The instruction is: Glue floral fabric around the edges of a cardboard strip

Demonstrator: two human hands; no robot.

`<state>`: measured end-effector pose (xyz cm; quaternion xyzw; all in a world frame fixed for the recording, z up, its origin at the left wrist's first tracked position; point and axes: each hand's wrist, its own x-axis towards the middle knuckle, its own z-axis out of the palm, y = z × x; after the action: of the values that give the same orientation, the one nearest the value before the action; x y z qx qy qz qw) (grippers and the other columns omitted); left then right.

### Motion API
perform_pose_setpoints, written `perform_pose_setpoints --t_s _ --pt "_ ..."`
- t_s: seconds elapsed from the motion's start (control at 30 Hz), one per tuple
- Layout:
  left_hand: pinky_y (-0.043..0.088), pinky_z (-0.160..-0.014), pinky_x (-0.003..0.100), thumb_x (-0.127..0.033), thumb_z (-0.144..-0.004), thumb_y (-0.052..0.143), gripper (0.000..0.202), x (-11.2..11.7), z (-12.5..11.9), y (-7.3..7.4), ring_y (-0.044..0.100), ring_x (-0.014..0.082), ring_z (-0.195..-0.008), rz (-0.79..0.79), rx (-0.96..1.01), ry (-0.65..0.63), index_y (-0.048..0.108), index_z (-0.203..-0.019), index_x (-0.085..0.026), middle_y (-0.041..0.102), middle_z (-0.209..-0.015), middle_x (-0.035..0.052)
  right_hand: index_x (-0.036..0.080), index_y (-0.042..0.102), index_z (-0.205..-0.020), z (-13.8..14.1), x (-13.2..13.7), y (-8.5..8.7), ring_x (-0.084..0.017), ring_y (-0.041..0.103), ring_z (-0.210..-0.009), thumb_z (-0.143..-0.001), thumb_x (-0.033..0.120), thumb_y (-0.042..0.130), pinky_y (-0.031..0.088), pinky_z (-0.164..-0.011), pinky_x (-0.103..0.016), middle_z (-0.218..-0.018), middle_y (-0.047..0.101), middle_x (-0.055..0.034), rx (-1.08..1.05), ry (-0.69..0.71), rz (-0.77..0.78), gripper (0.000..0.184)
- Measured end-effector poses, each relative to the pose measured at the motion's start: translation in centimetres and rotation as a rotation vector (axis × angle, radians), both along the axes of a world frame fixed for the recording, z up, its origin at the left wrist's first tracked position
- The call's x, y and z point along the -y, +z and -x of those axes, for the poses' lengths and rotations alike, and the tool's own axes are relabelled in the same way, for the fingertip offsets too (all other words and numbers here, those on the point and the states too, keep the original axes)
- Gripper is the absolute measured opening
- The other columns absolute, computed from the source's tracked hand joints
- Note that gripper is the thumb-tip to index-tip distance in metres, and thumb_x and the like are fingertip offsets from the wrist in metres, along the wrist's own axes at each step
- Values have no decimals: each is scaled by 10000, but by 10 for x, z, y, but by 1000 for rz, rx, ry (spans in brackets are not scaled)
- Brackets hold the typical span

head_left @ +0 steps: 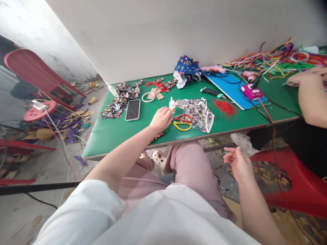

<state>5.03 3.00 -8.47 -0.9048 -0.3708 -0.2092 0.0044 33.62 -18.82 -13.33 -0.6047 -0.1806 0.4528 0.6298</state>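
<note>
My left hand [162, 119] reaches over the green table with its fingers curled at the lower part of a small white nozzle bottle [172, 103], which stands roughly upright. The fingers partly hide the bottle's base. Just right of this hand lie scissors [183, 126] with one red and one yellow handle; their blades are mostly hidden. Beyond them a floral fabric piece [196, 114] with white edging is spread flat. My right hand [240, 164] hangs in front of the table edge, fingers apart, holding nothing.
A phone [133, 110], a white tape ring [148, 97] and floral scraps [122, 97] lie left. Red strings [225, 108], a utility knife [213, 92], a blue board [230, 90] and a purple power block [251, 92] with cords lie right. Another person's arm [313, 95] rests far right.
</note>
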Motion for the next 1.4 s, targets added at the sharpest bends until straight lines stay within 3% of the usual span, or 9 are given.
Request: perform_pose_setpoints --t_s 0.13,0.37,0.67,1.1,1.4 --pt "406 -863 385 -333 -934 327 350 -2 -1 -8 530 241 -987 -10 -53 -136 635 -935 -166 641 -934 106 138 707 -767 -1 6 -16 -96 565 -444 -611 645 675 471 -419 -189 -510 631 -23 -24 12 52 532" --pt "388 -962 385 -372 -908 404 322 -9 -9 -15 500 241 -1127 11 -69 -279 628 -1013 -167 629 -1065 106 147 711 -762 -6 10 -32 -104 568 -473 -589 685 664 479 -443 -201 -536 641 -33 -58 46 116 567" --pt "378 -1011 416 -419 -889 424 382 -8 -13 -15 480 272 -1199 72 -105 -367 608 -1113 -170 585 -1187 124 151 709 -773 -5 4 -43 -114 580 -518 -577 683 675 495 -476 -210 -564 646 -36 -65 69 189 567" --pt "263 -1106 496 -421 -871 451 505 -8 -13 -24 289 318 -1369 107 -121 -371 504 -1287 -141 401 -1429 178 154 712 -798 -1 3 -68 -127 589 -496 -606 688 650 496 -476 -238 -595 662 -50 -67 185 245 571" --pt "131 -1129 533 -508 -888 378 672 -8 -17 -23 106 340 -1422 191 -294 -312 264 -1452 -160 177 -1534 178 208 720 -775 9 -5 -86 -173 595 -511 -665 668 610 507 -469 -302 -600 660 -57 -56 250 241 486"
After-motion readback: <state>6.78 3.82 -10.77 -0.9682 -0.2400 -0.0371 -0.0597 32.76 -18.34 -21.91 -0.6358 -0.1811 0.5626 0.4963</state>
